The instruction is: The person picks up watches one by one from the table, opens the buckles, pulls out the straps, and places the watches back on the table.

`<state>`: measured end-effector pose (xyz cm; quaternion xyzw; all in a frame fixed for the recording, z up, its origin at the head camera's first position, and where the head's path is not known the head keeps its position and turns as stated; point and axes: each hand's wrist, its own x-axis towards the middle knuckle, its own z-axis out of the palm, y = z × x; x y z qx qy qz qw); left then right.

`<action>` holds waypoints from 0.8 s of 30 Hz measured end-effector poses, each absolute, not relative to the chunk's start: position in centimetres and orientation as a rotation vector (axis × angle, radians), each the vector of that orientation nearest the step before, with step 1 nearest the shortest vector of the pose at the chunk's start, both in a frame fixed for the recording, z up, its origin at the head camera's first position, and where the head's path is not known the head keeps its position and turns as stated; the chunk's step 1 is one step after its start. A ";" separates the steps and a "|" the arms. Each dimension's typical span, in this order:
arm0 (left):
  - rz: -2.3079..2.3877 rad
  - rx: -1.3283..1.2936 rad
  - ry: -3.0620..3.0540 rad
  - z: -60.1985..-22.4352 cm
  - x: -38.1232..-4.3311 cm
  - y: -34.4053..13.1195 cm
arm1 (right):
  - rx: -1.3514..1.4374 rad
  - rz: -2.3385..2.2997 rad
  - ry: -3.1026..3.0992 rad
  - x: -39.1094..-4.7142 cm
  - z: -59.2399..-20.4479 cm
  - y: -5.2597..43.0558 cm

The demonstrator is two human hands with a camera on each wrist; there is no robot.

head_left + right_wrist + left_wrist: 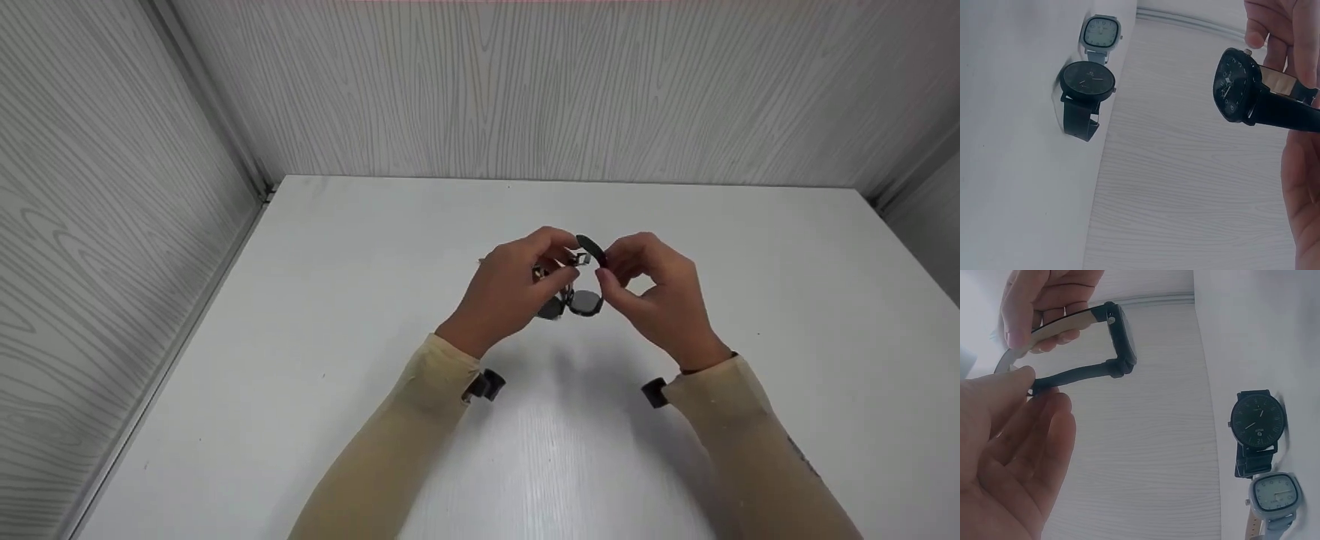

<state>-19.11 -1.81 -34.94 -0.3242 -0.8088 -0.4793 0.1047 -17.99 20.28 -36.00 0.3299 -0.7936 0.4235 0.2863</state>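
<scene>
Between both hands is a wristwatch with a squarish black dial (1230, 84) and a black strap (1081, 374), its strap curved into a loop. My left hand (510, 289) pinches the strap near its end with thumb and fingers. Facing it, my right hand (660, 292) pinches the other strap piece, whose pale inner side shows in the left wrist view. The dial hangs face down below the fingers. Beneath the hands, on the white table, lie a round black watch (1258, 422) and a grey-blue watch (1276, 492) with a pale square dial, side by side.
The white table (337, 300) ends at a wood-grain back wall (480, 90). A similar side wall (90, 247) rises on the left. Black camera mounts (491, 384) stick out from the sleeves at the wrists.
</scene>
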 end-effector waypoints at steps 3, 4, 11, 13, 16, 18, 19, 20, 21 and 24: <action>-1.429 -0.961 -2.383 -35.3 -19.4 -1.6 | 0.868 1.165 -2.125 -18.3 -36.1 20.7; -1.440 -0.954 -2.389 -35.5 -19.5 -1.5 | 0.847 1.195 -2.136 -18.4 -36.2 20.9; -1.687 -0.824 -2.494 -37.1 -21.4 -0.8 | 0.624 1.487 -2.416 -20.0 -37.1 22.1; -1.822 -0.761 -2.505 -37.4 -22.1 -0.4 | 0.580 1.570 -2.509 -20.8 -37.5 22.6; -1.852 -0.674 -2.564 -37.8 -23.1 0.3 | 0.502 1.658 -2.609 -22.0 -37.9 23.2; -1.774 -0.643 -2.637 -38.0 -23.6 1.0 | 0.440 1.685 -2.664 -22.6 -38.2 23.6; -1.715 -0.633 -2.679 -38.1 -23.9 1.4 | 0.411 1.676 -2.697 -23.0 -38.4 23.7; -1.651 -0.626 -2.723 -38.2 -24.1 1.7 | 0.383 1.663 -2.731 -23.3 -38.6 23.9; -1.589 -0.614 -2.766 -38.2 -24.4 2.0 | 0.359 1.650 -2.759 -23.6 -38.8 24.0; -1.429 -0.574 -2.860 -38.4 -25.2 2.8 | 0.294 1.629 -2.814 -24.5 -39.3 24.2</action>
